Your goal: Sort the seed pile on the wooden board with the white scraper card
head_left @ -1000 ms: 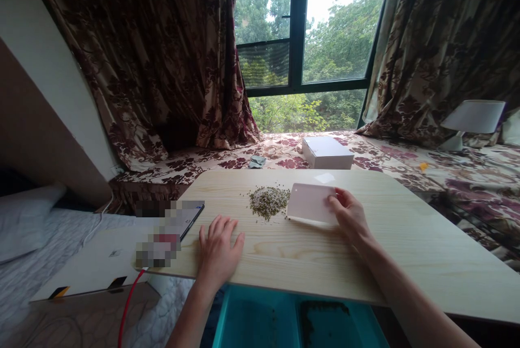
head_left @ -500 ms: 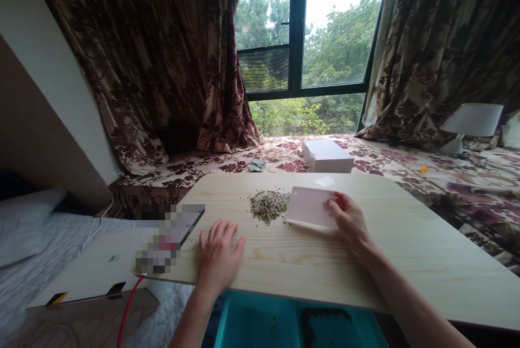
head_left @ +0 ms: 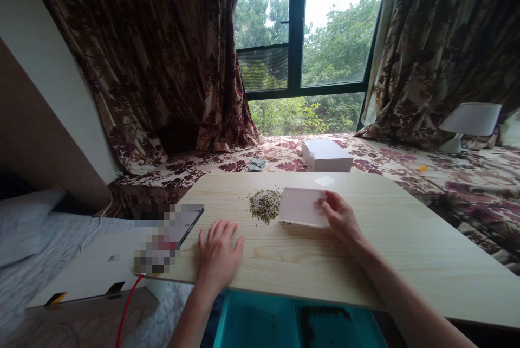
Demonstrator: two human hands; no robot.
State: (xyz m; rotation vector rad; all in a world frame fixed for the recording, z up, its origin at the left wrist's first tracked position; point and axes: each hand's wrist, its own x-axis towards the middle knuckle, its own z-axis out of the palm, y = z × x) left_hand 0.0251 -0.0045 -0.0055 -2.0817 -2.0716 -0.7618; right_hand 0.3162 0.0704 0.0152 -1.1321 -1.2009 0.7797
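Note:
My right hand (head_left: pixel 338 214) grips a flat white plastic scraper (head_left: pixel 301 206) by its right edge, thumb on top. The scraper's left edge touches the right side of a heap of small green beans mixed with white grains (head_left: pixel 263 205). A few stray beans lie around the heap. My left hand (head_left: pixel 220 249) rests palm down on the wooden tabletop (head_left: pixel 280 253), fingers spread, holding nothing. It lies in front of the heap and to its left.
A teal bin with two compartments (head_left: pixel 255 318) sits below the table's near edge; the right one holds dark bits. At left is a partly blurred device (head_left: pixel 190 223) with a red cable (head_left: pixel 129 307). A white box (head_left: pixel 327 156) stands behind the table, a lamp (head_left: pixel 473 120) at right.
My right hand has slid the scraper a little to the left, into the heap's right side. The left hand has stayed in place.

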